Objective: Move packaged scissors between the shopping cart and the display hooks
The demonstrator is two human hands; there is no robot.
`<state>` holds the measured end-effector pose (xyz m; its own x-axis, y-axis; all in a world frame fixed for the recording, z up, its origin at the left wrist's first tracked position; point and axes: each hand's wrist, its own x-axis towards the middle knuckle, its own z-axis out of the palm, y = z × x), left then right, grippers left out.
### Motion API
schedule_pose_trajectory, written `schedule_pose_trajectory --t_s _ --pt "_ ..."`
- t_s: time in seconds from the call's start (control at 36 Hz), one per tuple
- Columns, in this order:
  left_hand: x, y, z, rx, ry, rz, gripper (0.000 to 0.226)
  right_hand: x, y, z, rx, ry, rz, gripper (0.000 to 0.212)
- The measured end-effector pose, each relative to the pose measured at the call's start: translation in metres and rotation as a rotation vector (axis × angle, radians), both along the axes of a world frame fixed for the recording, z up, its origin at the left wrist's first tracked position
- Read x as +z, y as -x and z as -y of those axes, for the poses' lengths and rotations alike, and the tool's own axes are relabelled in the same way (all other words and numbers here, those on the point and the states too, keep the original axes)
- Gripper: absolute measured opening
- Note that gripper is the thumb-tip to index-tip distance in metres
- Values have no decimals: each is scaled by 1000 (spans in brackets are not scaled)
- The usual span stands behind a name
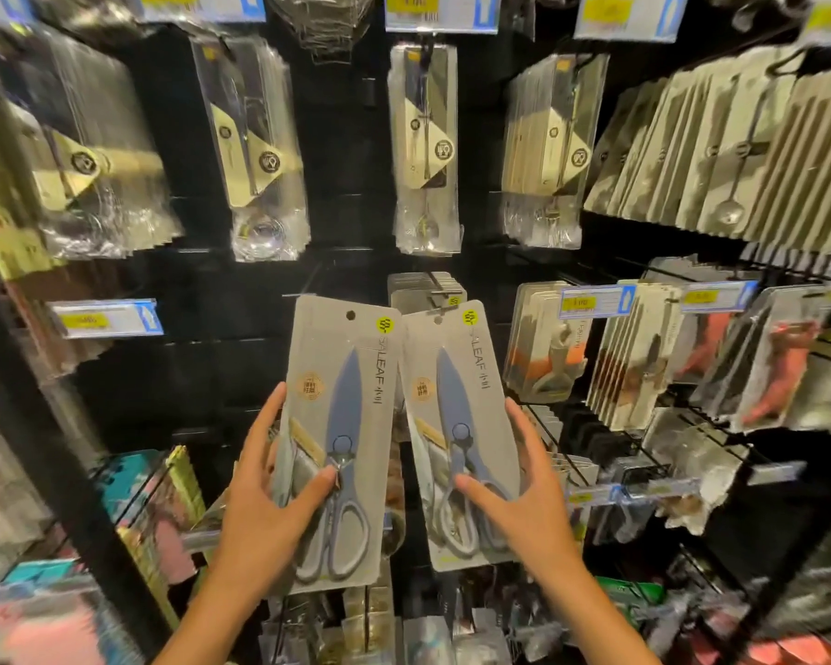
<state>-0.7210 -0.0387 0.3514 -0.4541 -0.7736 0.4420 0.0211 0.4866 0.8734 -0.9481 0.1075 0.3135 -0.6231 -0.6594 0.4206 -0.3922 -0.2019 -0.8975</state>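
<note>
I hold two grey cards of packaged scissors upright in front of the display wall. My left hand [265, 491] grips the left scissors pack [341, 376], thumb on its front over the blue-grey handles, fingers along its left edge. My right hand [524, 501] grips the right scissors pack [456, 395] the same way from its right edge. Just behind the packs' tops, a display hook [440, 290] carries several more grey packs [413, 292]. The two held packs almost touch along their inner edges. No shopping cart is in view.
The black pegboard wall holds hanging spoon packs [425, 151] above, peeler packs [543, 348] to the right, and blue price tags [596, 300] on hook ends. Wire hooks [591, 453] jut out at lower right. A black shelf upright [44, 424] runs down the left.
</note>
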Motion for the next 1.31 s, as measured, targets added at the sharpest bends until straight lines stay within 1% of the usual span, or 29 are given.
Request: schedule_pose_trajectory --t_s 0.11,0.42,0.58,0.67,0.81,0.97,1.06,1.17,1.22,1.31 --pt "3 1 8 7 15 -21 93 2 5 14 21 -3 8 93" --pt "5 1 19 21 8 -23 94 -3 17 29 -16 23 46 93" --pt "3 1 21 26 4 -13 95 -9 22 39 15 6 83 84" --pt "5 1 20 26 -3 -16 95 -10 24 47 11 -9 53 83" --pt "5 -3 20 23 -8 -12 95 -14 27 65 -123 -127 -121 84" --pt "2 -8 24 15 8 -5 94 -17 38 98 -193 -252 -182 83" --pt "2 -10 24 9 9 -10 94 -22 45 115 -234 -367 -207 81" --pt "5 -13 24 -2 9 -23 93 -31 57 128 -197 -495 -260 72" --pt "5 -14 25 -2 18 -22 93 -34 59 128 -191 -513 -276 69" --pt "6 -16 26 -1 18 -31 92 -38 56 123 -193 -470 -237 67"
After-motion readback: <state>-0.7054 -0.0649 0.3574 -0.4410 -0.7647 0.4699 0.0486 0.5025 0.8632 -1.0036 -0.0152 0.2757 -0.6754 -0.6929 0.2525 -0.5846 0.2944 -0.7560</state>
